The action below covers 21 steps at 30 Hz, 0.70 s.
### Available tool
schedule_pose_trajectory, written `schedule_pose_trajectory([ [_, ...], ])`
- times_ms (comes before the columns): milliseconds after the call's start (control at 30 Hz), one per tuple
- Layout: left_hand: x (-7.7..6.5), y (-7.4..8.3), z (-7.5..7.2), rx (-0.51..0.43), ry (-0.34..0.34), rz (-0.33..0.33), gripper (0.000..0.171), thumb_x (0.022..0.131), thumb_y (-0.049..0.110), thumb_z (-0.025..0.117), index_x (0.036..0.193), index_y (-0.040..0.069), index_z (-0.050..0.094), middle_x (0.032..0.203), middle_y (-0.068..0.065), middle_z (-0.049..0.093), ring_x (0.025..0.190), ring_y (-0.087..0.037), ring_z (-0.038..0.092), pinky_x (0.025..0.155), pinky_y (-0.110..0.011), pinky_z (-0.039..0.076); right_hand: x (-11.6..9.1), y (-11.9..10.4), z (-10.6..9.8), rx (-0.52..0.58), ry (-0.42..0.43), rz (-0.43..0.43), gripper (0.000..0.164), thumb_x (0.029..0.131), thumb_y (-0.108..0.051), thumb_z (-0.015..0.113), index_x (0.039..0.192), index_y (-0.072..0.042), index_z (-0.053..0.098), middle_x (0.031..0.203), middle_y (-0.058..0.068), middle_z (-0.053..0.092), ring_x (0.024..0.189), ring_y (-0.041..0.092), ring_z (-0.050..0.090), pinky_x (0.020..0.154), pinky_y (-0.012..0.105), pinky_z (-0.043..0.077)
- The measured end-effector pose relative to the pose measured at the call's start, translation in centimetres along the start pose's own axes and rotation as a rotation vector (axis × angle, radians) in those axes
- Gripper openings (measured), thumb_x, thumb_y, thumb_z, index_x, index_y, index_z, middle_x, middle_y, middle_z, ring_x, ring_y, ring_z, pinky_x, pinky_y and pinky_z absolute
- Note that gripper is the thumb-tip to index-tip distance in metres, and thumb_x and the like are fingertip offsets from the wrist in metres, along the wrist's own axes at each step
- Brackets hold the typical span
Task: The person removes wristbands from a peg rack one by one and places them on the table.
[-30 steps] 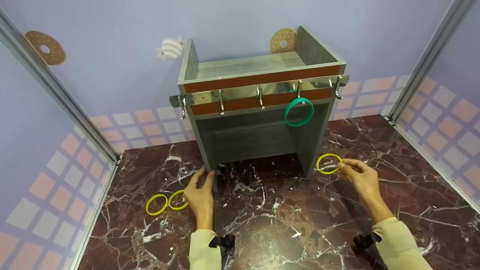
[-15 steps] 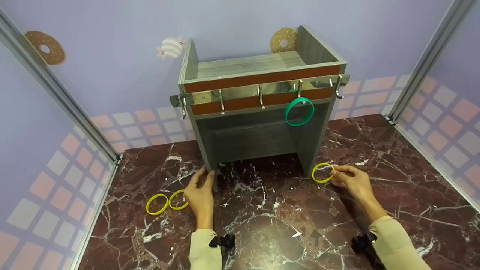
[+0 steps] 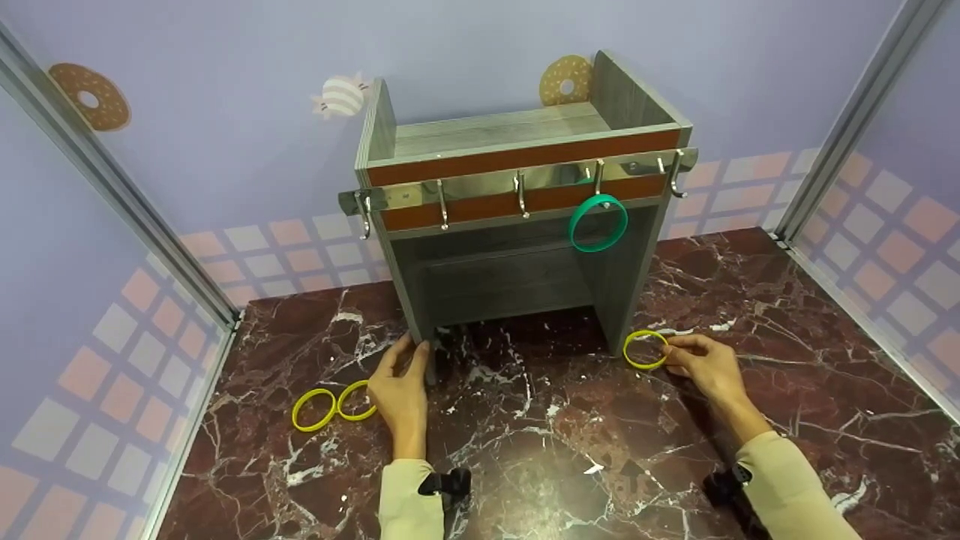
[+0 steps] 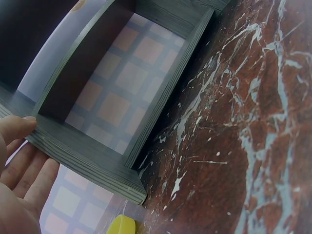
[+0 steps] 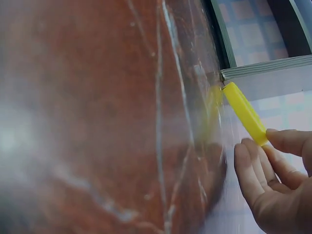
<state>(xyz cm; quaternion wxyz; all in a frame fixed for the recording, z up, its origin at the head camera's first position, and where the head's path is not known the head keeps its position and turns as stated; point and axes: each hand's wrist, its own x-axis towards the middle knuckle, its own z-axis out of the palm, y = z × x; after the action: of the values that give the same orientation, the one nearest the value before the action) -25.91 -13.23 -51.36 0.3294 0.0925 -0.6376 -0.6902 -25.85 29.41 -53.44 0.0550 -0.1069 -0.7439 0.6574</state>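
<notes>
A grey wooden shelf unit (image 3: pixel 510 274) stands on the marbled table with a metal hook rail (image 3: pixel 480 191) along its front. My left hand (image 3: pixel 400 390) holds the front edge of its left side panel (image 4: pixel 92 161), thumb on one face and fingers on the other. To the right of the unit, my right hand (image 3: pixel 701 367) pinches a yellow ring (image 3: pixel 626 352) between thumb and fingers. The ring is tilted up, its far end close to the foot of the right panel (image 5: pixel 263 68). A green ring (image 3: pixel 573 232) hangs from a hook.
Two yellow rings lie on the table at left; one is the outer ring (image 3: pixel 295 415), and the inner ring (image 3: pixel 354 417) is partly behind my left hand. The back wall (image 3: pixel 465 45) rises behind the unit, with side walls left and right.
My right hand has lowered the yellow ring toward the table and moved slightly left, nearer the foot of the right panel. The left hand has stayed on the left panel.
</notes>
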Motion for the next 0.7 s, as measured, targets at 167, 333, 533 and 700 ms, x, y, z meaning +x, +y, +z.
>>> schedule_pose_trajectory([
  [167, 0.0, 0.1, 0.0, 0.012, -0.001, 0.001, 0.027, 0.089, 0.000, 0.085, 0.116, -0.003, 0.080, 0.111, -0.022, 0.077, 0.101, -0.045, 0.075, 0.076, -0.019, 0.063, -0.3, -0.3, 0.0, -0.174, 0.053, -0.031, 0.033, 0.101, -0.006, 0.073, 0.126, 0.015, 0.067, 0.105, 0.014, 0.077, 0.081, 0.007, 0.074, 0.077, 0.021, 0.064],
  [333, 0.0, -0.1, -0.1, 0.038, -0.009, -0.006, 0.027, 0.090, 0.001, 0.085, 0.117, -0.002, 0.080, 0.113, -0.020, 0.077, 0.102, -0.044, 0.075, 0.076, -0.019, 0.063, -0.7, -1.0, 0.1, -0.316, 0.089, -0.083, 0.030, 0.100, -0.012, 0.076, 0.123, 0.008, 0.072, 0.107, 0.016, 0.077, 0.082, 0.006, 0.070, 0.072, 0.014, 0.058],
  [533, 0.0, -0.1, -0.1, 0.034, -0.008, -0.009, 0.027, 0.090, 0.000, 0.084, 0.117, -0.002, 0.080, 0.112, -0.020, 0.077, 0.101, -0.043, 0.075, 0.075, -0.019, 0.063, -1.5, -2.7, 0.8, -0.342, 0.111, -0.171, 0.030, 0.101, -0.017, 0.076, 0.122, 0.004, 0.074, 0.111, 0.016, 0.076, 0.085, 0.002, 0.065, 0.072, 0.013, 0.053],
  [700, 0.1, 0.0, 0.0, 0.031, -0.006, -0.013, 0.027, 0.090, 0.000, 0.084, 0.116, -0.002, 0.080, 0.112, -0.021, 0.077, 0.100, -0.044, 0.075, 0.075, -0.019, 0.063, -2.3, -4.8, 1.7, -0.228, 0.114, -0.229, 0.031, 0.102, -0.018, 0.076, 0.124, 0.003, 0.074, 0.111, 0.015, 0.077, 0.085, 0.002, 0.070, 0.073, 0.015, 0.057],
])
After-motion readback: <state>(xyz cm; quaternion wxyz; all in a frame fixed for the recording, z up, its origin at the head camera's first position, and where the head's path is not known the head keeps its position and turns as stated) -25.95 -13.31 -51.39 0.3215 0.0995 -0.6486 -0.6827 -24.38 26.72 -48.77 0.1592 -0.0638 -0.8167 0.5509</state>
